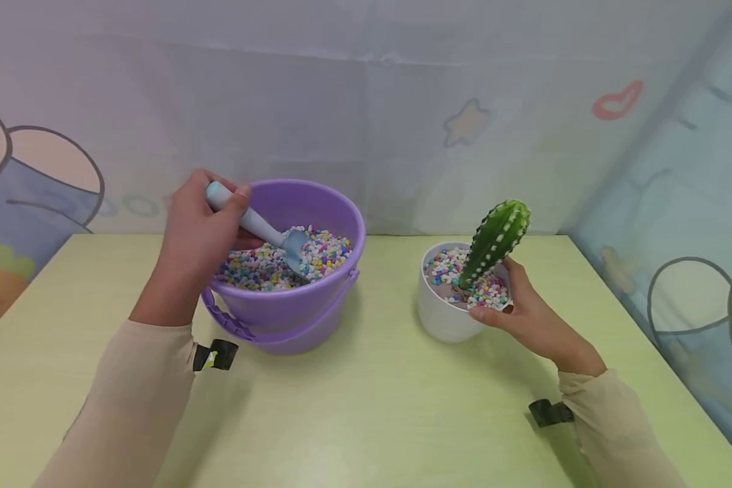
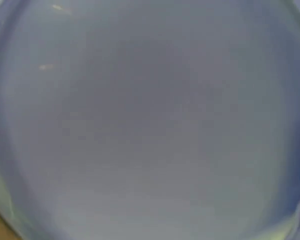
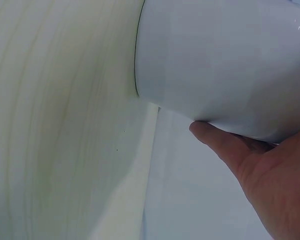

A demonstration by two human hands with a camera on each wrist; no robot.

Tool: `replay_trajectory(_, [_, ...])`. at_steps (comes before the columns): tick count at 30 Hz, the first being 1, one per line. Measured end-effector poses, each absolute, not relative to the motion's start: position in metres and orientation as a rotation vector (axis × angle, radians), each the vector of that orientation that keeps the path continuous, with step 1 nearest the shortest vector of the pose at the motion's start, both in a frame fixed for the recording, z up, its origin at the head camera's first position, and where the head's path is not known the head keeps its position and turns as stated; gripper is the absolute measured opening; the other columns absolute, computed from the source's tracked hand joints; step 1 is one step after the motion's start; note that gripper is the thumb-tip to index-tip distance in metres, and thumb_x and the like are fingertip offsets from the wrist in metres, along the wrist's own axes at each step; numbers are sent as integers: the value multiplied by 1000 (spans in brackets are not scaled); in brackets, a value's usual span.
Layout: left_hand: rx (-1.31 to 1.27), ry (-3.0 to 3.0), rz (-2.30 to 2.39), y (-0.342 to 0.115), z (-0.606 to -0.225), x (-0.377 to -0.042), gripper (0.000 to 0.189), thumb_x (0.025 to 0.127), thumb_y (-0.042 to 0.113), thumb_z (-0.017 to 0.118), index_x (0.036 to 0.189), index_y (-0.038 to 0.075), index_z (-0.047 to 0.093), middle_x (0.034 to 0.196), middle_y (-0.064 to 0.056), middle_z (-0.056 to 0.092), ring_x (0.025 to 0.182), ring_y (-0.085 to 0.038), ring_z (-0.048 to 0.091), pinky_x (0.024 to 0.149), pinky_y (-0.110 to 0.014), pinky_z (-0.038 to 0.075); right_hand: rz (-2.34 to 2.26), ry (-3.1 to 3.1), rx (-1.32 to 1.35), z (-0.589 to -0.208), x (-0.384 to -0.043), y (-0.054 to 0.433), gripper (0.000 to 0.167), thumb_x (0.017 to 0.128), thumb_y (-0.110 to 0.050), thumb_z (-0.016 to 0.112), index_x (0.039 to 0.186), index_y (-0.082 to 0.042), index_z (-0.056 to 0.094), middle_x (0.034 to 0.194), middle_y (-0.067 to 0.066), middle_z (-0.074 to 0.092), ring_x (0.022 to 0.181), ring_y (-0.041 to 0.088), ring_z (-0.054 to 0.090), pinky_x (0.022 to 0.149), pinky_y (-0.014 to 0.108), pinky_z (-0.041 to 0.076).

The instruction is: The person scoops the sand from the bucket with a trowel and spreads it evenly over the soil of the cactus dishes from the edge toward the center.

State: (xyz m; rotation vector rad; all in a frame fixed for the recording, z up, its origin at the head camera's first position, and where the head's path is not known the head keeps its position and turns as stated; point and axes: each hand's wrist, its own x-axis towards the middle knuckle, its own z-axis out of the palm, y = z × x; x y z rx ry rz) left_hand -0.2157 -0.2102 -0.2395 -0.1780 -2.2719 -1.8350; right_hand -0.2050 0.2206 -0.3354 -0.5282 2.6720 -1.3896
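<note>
My left hand grips the handle of a light blue toy shovel above a purple bucket. The shovel's blade dips into the multicoloured pebbles inside the bucket. To the right, my right hand holds the side of a white flowerpot, thumb near the front rim and fingers behind. A green cactus leans to the right in the pot, with coloured pebbles covering part of the brown soil. The right wrist view has the pot's smooth wall against my hand. A blurred blue-grey surface fills the left wrist view.
Bucket and pot stand apart on a pale yellow-green table. The bucket's purple handle hangs down its front. A printed cloth backdrop rises behind the table and along its sides.
</note>
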Motion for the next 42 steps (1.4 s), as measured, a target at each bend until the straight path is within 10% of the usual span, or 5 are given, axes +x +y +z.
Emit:
replay_trajectory(8, [-705, -2381, -1775, -212, -243, -222, 10, 98, -1, 57, 96, -5, 48, 106, -27, 68, 90, -24, 71, 77, -34, 57, -1384, 2698, -536, -336, -210, 224, 93, 95, -23, 67, 155, -11, -3, 154, 17, 9, 135, 35, 26, 94, 54, 44])
replay_trajectory(19, [-241, -2261, -2037, -207, -249, -234, 27, 105, 26, 49, 108, 2, 39, 86, -19, 72, 75, -27, 73, 72, -39, 58, -1419, 2697, -530, -348, -211, 226, 93, 95, -22, 68, 155, -9, -2, 154, 20, 10, 135, 36, 27, 93, 54, 45])
replay_trajectory(28, [-361, -2270, -1988, -215, -252, -234, 25, 103, 19, 54, 100, -2, 39, 87, -21, 72, 75, -28, 73, 69, -42, 58, -1357, 2748, -524, -344, -217, 221, 102, 89, -26, 75, 155, -6, -1, 155, 20, 11, 142, 38, 15, 108, 64, 21])
replay_trajectory(42, [-149, -2133, -2125, -229, -247, -229, 31, 103, 30, 53, 108, 2, 40, 83, -9, 69, 69, -24, 72, 67, -38, 58, -1395, 2741, -519, -352, -224, 211, 108, 86, -27, 78, 154, -4, -2, 154, 20, 9, 142, 38, 15, 110, 62, 20])
